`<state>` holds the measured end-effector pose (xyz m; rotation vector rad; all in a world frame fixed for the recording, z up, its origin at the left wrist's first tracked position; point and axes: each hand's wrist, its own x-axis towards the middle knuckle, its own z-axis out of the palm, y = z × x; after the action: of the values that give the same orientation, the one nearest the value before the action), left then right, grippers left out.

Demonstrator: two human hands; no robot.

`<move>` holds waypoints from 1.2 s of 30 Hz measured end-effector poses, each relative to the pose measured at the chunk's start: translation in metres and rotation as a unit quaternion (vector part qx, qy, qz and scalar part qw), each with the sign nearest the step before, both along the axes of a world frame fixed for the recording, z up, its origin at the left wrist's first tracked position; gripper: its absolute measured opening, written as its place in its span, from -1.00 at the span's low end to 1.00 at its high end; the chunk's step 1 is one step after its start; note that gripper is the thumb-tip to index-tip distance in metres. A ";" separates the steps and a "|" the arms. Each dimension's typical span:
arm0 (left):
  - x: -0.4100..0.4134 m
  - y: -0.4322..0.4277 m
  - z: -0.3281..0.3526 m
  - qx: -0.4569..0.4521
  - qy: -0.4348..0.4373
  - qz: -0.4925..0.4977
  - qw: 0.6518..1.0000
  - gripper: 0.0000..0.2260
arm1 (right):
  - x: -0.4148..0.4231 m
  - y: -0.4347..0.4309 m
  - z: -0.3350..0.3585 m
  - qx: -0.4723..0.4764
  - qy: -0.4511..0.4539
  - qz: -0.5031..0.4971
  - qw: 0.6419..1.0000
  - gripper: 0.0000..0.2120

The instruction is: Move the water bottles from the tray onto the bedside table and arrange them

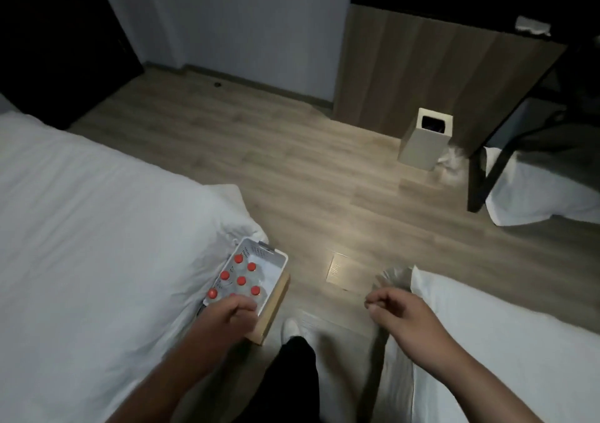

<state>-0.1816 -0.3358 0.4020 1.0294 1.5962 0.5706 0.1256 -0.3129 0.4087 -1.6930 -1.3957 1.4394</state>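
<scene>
- Red-capped water bottles (241, 280) stand upright in the white tray (277, 255) on the wooden tabletop (274, 305) beside the bed (97, 228).
- Probably slick, thin-walled plastic with some weight; best gripped around the body just below the cap.
- The left hand (227, 312) curls over the tray's near end; I cannot tell whether it grips anything.
- The right hand (399, 312) is loosely curled and holds nothing.

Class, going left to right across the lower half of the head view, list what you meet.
left bed → tray of red-capped bottles → floor grate → right hand → right bed
</scene>
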 end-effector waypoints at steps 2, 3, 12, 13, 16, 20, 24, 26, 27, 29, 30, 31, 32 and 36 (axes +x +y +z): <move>-0.015 0.031 -0.012 -0.003 0.020 0.022 1.000 -0.91 | -0.010 0.041 -0.009 -0.012 -0.005 0.027 1.000 -0.90; -0.020 0.050 -0.015 0.002 0.032 0.028 0.999 -0.91 | -0.015 0.062 -0.010 -0.015 -0.003 0.035 0.999 -0.91; -0.021 0.219 0.012 0.068 0.039 0.041 0.996 -0.89 | -0.040 0.239 0.018 0.035 0.005 0.080 0.996 -0.89; -0.024 0.230 0.014 0.071 0.039 0.041 0.996 -0.88 | -0.040 0.251 0.016 0.032 0.001 0.088 0.996 -0.89; -0.036 0.249 0.017 0.067 0.071 0.049 0.994 -0.88 | -0.039 0.289 0.011 0.014 -0.026 0.134 0.991 -0.89; -0.055 0.261 0.010 0.035 0.105 0.155 0.982 -0.91 | -0.048 0.367 0.007 0.010 -0.055 0.235 0.970 -0.93; -0.023 0.283 0.009 0.025 0.041 0.316 0.947 -0.75 | -0.064 0.447 0.010 0.045 -0.080 0.354 0.931 -0.93; 0.008 0.300 0.011 0.019 0.025 0.362 0.932 -0.81 | -0.064 0.482 0.010 0.041 -0.077 0.399 0.913 -0.93; 0.023 0.307 0.013 0.019 0.019 0.380 0.924 -0.80 | -0.064 0.497 0.010 0.037 -0.079 0.423 0.902 -0.93; 0.046 0.314 0.016 0.019 0.008 0.416 0.909 -0.69 | -0.065 0.523 0.007 0.028 -0.089 0.479 0.873 -0.93; 0.055 0.315 0.019 0.018 0.007 0.432 0.902 -0.64 | -0.068 0.534 0.004 0.025 -0.093 0.507 0.856 -0.93; 0.061 0.314 0.021 0.020 0.007 0.452 0.892 -0.62 | -0.074 0.543 0.002 0.024 -0.095 0.533 0.840 -0.93; 0.066 0.310 0.023 0.024 0.010 0.476 0.879 -0.62 | -0.081 0.549 0.000 0.025 -0.094 0.557 0.825 -0.92; 0.087 0.278 0.029 0.043 0.014 0.591 0.806 -0.79 | -0.121 0.546 0.002 0.039 -0.057 0.626 0.777 -0.91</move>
<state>-0.0944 -0.0578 0.4314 -0.0570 2.1461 1.4555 0.0050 0.2336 0.4109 -0.6321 -2.8464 1.7832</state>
